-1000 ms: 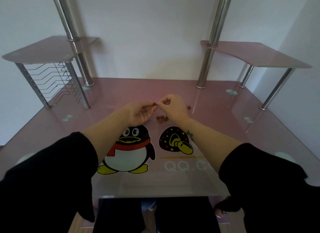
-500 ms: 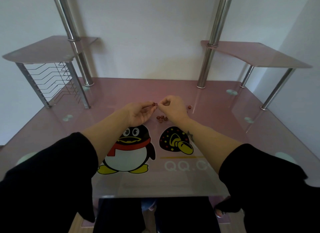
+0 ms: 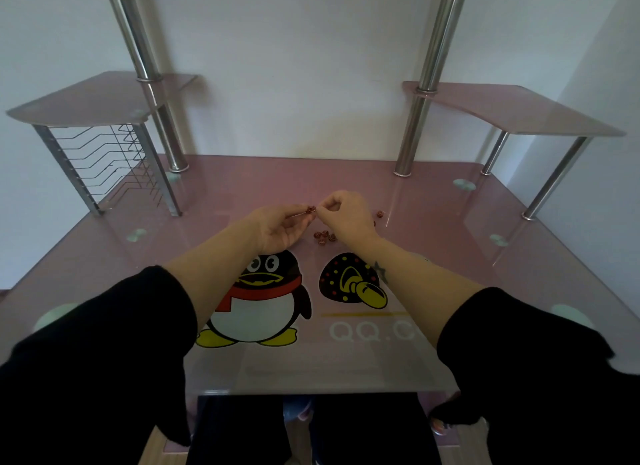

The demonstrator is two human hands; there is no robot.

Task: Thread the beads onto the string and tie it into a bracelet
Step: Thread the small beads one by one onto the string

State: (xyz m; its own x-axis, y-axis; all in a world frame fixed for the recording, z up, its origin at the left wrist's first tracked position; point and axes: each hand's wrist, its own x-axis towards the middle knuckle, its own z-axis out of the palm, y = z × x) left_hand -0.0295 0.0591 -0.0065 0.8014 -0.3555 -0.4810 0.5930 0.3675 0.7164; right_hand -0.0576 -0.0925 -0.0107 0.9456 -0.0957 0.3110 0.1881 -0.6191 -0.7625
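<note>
Two hands meet over the desk [image 3: 433, 222]: left hand [image 3: 280, 227] pinches string end, right hand [image 3: 346, 215] pinches a dark red bead [image 3: 310, 208]; keep string taut, feed straight; loose beads [image 3: 323, 236] lie at 6 o'clock.

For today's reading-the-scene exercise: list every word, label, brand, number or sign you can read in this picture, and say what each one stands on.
"QQ.C": pale letters printed on the pink glass desk top, right of the penguin picture; the right forearm covers whatever follows the C.
The penguin picture and the mushroom picture carry no lettering.
The beads, shelves and metal poles show no readable text.
</note>
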